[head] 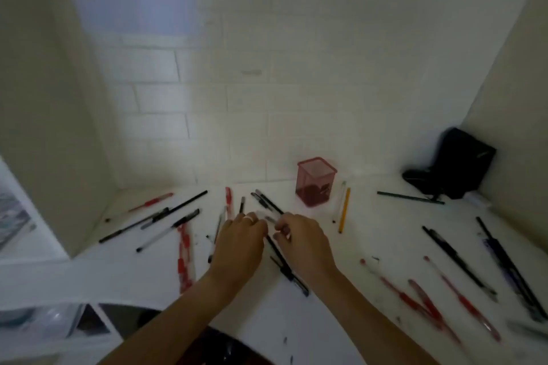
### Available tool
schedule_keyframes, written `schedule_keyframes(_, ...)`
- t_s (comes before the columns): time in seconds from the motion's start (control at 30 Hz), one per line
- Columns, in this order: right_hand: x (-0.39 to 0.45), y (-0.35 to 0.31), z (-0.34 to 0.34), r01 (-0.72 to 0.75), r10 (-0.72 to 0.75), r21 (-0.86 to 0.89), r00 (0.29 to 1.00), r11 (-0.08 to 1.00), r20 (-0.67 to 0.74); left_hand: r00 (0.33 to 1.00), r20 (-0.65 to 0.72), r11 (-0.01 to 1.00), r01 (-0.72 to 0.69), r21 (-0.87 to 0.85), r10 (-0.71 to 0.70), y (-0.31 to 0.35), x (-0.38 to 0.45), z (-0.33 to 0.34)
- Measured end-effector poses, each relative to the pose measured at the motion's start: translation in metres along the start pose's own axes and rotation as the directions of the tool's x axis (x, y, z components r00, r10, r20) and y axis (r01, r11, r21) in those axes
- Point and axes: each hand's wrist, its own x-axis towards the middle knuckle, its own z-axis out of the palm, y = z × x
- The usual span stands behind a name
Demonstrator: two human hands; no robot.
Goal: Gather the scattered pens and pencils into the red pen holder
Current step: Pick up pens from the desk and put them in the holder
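Pens and pencils [184, 222] lie scattered over the counter [341, 320]; fingers [259, 227] of the left hand [240, 246] and right hand [302, 241] curl together, apparently pinching a pale pen [268, 219]. Gathering has barely begun; next, carry it to the red pen holder [315, 182] just beyond

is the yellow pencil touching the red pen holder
Apart. The head view shows bare white table between the yellow pencil and the red pen holder.

Bare table [382, 225] right of red holder [316, 181] (yellow pencil [344, 210] between)
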Motion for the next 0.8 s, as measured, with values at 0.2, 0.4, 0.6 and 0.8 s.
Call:
schedule_keyframes(0.2,-0.026,-0.013,0.007,-0.035,0.051,-0.131,0.991,0.991,0.124,0.991,0.095,0.996,-0.091,-0.007,0.091,0.002,-0.025,-0.006)
schedule_keyframes(0.4,-0.038,-0.022,0.013,-0.049,0.067,-0.209,0.995,0.977,0.079,0.967,0.183,0.983,-0.183,0.026,0.175,0.005,-0.026,-0.013)
schedule_keyframes(0.6,-0.033,-0.012,0.018,-0.058,0.067,-0.180,0.997,0.982,0.045,0.950,0.186,0.963,-0.264,0.044,0.252,0.005,-0.014,-0.006)
schedule_keyframes(0.8,-0.021,0.002,-0.012,0.038,-0.041,-0.094,0.999,0.995,-0.027,0.960,-0.054,0.961,-0.274,0.048,0.276,-0.003,0.010,-0.008)
